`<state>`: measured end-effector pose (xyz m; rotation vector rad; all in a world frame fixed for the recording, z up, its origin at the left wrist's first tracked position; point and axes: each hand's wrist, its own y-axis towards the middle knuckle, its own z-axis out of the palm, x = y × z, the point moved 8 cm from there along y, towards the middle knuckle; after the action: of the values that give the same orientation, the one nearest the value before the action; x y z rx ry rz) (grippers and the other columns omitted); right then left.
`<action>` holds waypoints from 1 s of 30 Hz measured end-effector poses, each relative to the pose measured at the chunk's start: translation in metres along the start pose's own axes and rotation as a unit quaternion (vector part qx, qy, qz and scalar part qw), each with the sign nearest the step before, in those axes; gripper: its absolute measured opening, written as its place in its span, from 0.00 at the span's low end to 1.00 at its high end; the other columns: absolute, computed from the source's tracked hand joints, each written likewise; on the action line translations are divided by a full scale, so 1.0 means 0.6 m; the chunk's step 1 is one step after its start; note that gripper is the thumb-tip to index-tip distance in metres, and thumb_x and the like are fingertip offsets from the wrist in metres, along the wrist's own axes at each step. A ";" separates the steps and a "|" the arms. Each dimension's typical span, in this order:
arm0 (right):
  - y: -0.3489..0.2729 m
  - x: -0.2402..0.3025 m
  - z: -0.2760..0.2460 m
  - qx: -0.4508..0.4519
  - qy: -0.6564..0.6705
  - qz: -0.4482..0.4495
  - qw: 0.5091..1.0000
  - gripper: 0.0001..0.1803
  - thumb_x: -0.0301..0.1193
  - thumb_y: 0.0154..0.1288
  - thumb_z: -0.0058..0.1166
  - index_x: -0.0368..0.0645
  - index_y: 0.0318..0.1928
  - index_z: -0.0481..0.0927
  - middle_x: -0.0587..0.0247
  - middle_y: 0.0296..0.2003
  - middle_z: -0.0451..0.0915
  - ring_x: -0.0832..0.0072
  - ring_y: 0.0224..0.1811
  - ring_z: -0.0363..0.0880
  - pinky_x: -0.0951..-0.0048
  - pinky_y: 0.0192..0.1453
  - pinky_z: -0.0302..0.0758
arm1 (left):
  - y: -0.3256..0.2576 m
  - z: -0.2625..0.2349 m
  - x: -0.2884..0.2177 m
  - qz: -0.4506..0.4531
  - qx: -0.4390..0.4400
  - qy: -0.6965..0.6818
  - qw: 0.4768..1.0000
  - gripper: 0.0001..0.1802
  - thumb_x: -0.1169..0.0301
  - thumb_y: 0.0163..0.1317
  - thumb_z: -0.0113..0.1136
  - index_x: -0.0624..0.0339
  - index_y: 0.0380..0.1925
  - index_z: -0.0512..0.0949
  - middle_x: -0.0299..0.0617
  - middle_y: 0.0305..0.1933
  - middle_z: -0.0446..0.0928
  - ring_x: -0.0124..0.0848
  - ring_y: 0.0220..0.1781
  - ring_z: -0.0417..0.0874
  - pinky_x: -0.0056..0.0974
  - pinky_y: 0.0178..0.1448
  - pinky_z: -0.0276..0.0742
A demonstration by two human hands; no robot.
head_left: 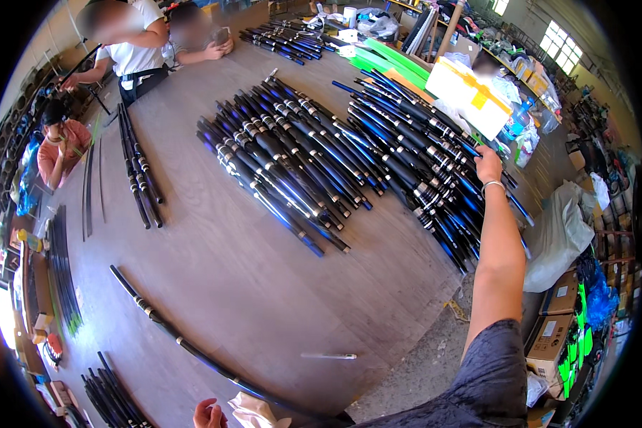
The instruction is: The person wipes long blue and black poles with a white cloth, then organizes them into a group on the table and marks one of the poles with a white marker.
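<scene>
While the right hand (488, 164) reaches onto the stacked rod sections (435, 171), fingers curled on one, the left hand (207, 414) rests loosely beside a white cloth (253, 412); lifting it free likely follows.

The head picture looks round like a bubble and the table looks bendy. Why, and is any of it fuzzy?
In the head view a fisheye lens bends straight edges near the rim, so the table curves and black corners frame the circle. Daylight glares white at the window. The rods near the right hand look sharp; the left hand at the bottom edge is slightly soft.
</scene>
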<state>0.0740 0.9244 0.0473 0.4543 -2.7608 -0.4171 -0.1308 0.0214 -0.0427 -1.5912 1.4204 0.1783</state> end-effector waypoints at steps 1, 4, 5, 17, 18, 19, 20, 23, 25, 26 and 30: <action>0.001 -0.008 0.001 -0.004 0.016 0.010 1.000 0.16 0.21 0.57 0.60 0.40 0.48 0.81 0.51 0.46 0.83 0.58 0.52 0.81 0.63 0.57 0.75 | 0.000 0.004 -0.008 0.009 0.010 -0.008 1.000 0.16 0.62 0.69 0.53 0.54 0.53 0.78 0.28 0.21 0.69 0.19 0.20 0.65 0.28 0.21 0.60; 0.007 -0.046 0.004 -0.024 0.071 0.007 0.997 0.16 0.24 0.57 0.60 0.42 0.48 0.82 0.50 0.46 0.83 0.56 0.50 0.81 0.62 0.56 0.74 | 0.003 0.008 -0.015 0.030 0.004 -0.002 1.000 0.15 0.63 0.69 0.53 0.54 0.53 0.77 0.27 0.21 0.68 0.18 0.20 0.64 0.28 0.21 0.59; 0.007 -0.060 0.002 -0.036 0.091 -0.013 0.995 0.16 0.23 0.57 0.60 0.42 0.48 0.82 0.50 0.46 0.83 0.56 0.51 0.81 0.62 0.56 0.75 | 0.006 0.009 -0.013 0.027 0.008 -0.005 1.000 0.15 0.63 0.69 0.53 0.54 0.53 0.77 0.27 0.21 0.68 0.18 0.20 0.64 0.28 0.21 0.59; -0.046 -0.092 -0.038 -0.026 -0.058 -0.033 0.997 0.20 0.25 0.59 0.60 0.46 0.54 0.77 0.49 0.46 0.80 0.54 0.49 0.80 0.57 0.54 0.75 | 0.014 0.019 -0.001 0.053 0.026 0.018 0.998 0.15 0.62 0.69 0.53 0.53 0.52 0.78 0.27 0.20 0.66 0.18 0.19 0.62 0.29 0.21 0.57; -0.056 -0.079 -0.044 -0.036 -0.086 -0.039 0.995 0.20 0.26 0.59 0.60 0.46 0.54 0.77 0.50 0.45 0.80 0.54 0.49 0.79 0.57 0.54 0.75 | 0.013 0.020 -0.014 0.063 0.024 0.030 0.997 0.15 0.62 0.69 0.53 0.53 0.52 0.78 0.27 0.19 0.66 0.18 0.19 0.62 0.29 0.21 0.57; -0.073 -0.053 -0.051 -0.046 -0.112 -0.048 0.991 0.21 0.27 0.59 0.61 0.46 0.54 0.77 0.51 0.45 0.80 0.54 0.50 0.79 0.56 0.53 0.75 | 0.009 0.021 -0.026 0.073 0.021 0.041 0.996 0.16 0.61 0.69 0.53 0.53 0.52 0.78 0.27 0.19 0.66 0.19 0.19 0.62 0.30 0.21 0.57; -0.086 -0.037 -0.056 -0.056 -0.139 -0.057 0.987 0.21 0.28 0.59 0.61 0.46 0.54 0.77 0.51 0.45 0.79 0.54 0.50 0.78 0.56 0.53 0.75 | 0.004 0.022 -0.032 0.065 0.024 0.037 0.997 0.16 0.61 0.69 0.53 0.53 0.52 0.78 0.27 0.19 0.66 0.19 0.19 0.62 0.30 0.21 0.57; -0.117 -0.015 -0.080 -0.165 -0.162 -0.107 0.967 0.20 0.28 0.60 0.59 0.49 0.54 0.77 0.56 0.45 0.78 0.56 0.50 0.77 0.56 0.54 0.72 | 0.001 0.023 -0.046 0.053 0.034 0.028 0.998 0.16 0.60 0.69 0.53 0.52 0.52 0.78 0.27 0.18 0.65 0.19 0.19 0.62 0.31 0.21 0.57; -0.139 0.038 -0.109 -0.233 -0.146 -0.182 0.944 0.12 0.28 0.62 0.55 0.47 0.47 0.79 0.56 0.43 0.79 0.56 0.47 0.76 0.56 0.51 0.72 | -0.003 0.021 -0.048 0.047 0.031 0.026 0.998 0.16 0.60 0.69 0.53 0.52 0.52 0.78 0.27 0.18 0.65 0.19 0.19 0.62 0.31 0.21 0.57; -0.131 0.038 -0.095 -0.190 -0.129 -0.178 0.957 0.09 0.29 0.63 0.55 0.47 0.44 0.79 0.56 0.42 0.79 0.56 0.47 0.76 0.56 0.50 0.72 | -0.004 0.020 -0.047 0.046 0.028 0.026 0.998 0.16 0.60 0.69 0.53 0.53 0.52 0.78 0.27 0.18 0.65 0.19 0.19 0.62 0.31 0.21 0.57; -0.119 0.011 -0.064 -0.108 -0.063 -0.146 0.981 0.08 0.33 0.66 0.52 0.42 0.34 0.78 0.52 0.36 0.79 0.52 0.42 0.77 0.53 0.44 0.72 | 0.000 0.019 -0.042 0.064 0.022 0.036 0.997 0.17 0.59 0.69 0.53 0.54 0.51 0.78 0.28 0.19 0.67 0.20 0.19 0.63 0.31 0.21 0.59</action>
<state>0.1000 0.8481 0.0604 0.8057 -2.7298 -0.8335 -0.1334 0.0470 -0.0326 -1.4843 1.5734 0.1649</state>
